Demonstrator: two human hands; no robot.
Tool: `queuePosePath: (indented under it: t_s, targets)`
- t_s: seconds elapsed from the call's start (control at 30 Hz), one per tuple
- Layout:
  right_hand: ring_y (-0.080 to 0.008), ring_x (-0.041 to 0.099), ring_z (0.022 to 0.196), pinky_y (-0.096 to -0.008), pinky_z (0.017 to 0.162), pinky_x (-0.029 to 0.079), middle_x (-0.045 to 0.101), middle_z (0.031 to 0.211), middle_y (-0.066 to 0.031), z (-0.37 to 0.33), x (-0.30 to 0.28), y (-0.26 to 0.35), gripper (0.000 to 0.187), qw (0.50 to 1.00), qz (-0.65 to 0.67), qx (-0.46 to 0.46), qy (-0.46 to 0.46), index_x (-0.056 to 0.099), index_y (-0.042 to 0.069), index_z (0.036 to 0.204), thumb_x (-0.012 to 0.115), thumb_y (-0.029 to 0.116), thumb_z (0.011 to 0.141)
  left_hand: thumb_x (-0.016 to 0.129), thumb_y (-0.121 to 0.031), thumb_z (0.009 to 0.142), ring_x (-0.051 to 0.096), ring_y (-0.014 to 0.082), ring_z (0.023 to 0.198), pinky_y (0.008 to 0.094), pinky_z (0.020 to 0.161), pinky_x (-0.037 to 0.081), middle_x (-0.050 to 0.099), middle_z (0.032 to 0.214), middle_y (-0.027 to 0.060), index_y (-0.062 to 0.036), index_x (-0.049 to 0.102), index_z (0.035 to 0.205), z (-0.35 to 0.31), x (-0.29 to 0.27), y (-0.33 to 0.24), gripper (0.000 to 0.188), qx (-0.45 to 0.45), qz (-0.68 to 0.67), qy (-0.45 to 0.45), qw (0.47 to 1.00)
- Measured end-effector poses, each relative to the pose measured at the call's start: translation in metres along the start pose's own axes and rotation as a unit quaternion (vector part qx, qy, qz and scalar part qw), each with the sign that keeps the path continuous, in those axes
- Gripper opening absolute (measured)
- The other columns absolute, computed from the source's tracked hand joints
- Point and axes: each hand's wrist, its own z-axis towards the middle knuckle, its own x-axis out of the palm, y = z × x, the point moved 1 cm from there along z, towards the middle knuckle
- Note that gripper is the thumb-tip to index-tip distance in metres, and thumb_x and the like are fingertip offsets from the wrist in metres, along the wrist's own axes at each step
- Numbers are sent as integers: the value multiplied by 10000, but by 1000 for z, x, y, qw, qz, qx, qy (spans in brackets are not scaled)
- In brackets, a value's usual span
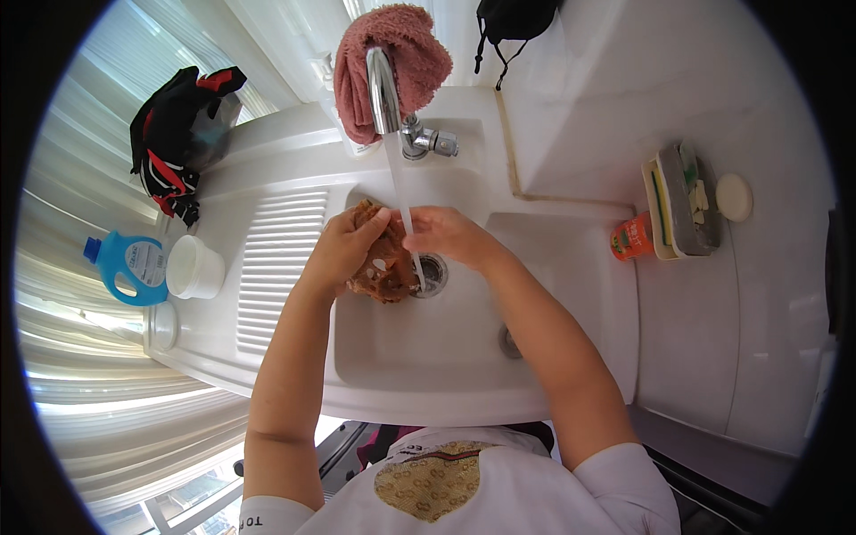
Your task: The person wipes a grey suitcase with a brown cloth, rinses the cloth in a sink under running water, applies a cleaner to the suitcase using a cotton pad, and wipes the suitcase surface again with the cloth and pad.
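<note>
My left hand [346,247] is closed on a rumpled brown cloth [385,267] with a few pale patches, its thumb lying across the upper part. The cloth hangs over the left part of the white sink [419,357], beside the drain [432,275]. A stream of water [400,178] falls from the chrome faucet [383,94]. My right hand [443,234] is at the stream, fingers apart and slightly curved, their tips close to the cloth and the left thumb. Whether those fingertips touch the cloth is hard to make out.
A pink towel [406,45] drapes over the faucet. On the left are a ribbed drainboard [283,267], a white tub [197,269], a blue detergent bottle [134,267] and a black-and-red bag [174,134]. A wall caddy [688,209] and an orange container [631,236] are right.
</note>
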Motion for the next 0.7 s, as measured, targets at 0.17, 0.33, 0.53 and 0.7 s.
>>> queuePosePath:
  t_s: [0.17, 0.33, 0.53, 0.7]
  targets:
    - [-118, 632, 814, -256, 730, 499, 697, 893, -51, 9, -7, -21, 295, 993, -25, 114, -9, 705, -23, 1007, 780, 173, 799, 621, -263, 938, 642, 141, 835, 284, 757, 527, 662, 964, 85, 39, 595, 1082, -4, -10, -20, 335, 29, 22, -23, 999]
    - [-133, 640, 894, -323, 830, 504, 702, 926, -59, -24, -40, -69, 265, 943, -260, 206, 25, 690, -10, 1056, 742, 90, 817, 673, -250, 898, 632, 138, 819, 288, 744, 531, 656, 933, 79, 28, 597, 1080, -10, -14, -22, 341, 48, 20, -34, 998]
    - [-125, 627, 892, -319, 825, 497, 672, 1076, -56, -17, -3, 12, 386, 999, -19, 4, 42, 621, 9, 1200, 718, 94, 836, 684, -200, 874, 621, 125, 794, 270, 721, 518, 652, 903, 64, 41, 622, 1056, -6, 6, -14, 308, 20, 185, 18, 982]
    - [-115, 596, 821, -273, 751, 481, 672, 913, -40, 4, -20, -17, 295, 982, -165, 83, 31, 686, -26, 1045, 741, 172, 833, 674, -230, 873, 621, 137, 741, 292, 676, 514, 660, 852, 99, 77, 642, 995, 10, 20, -11, 332, 48, 143, -19, 988]
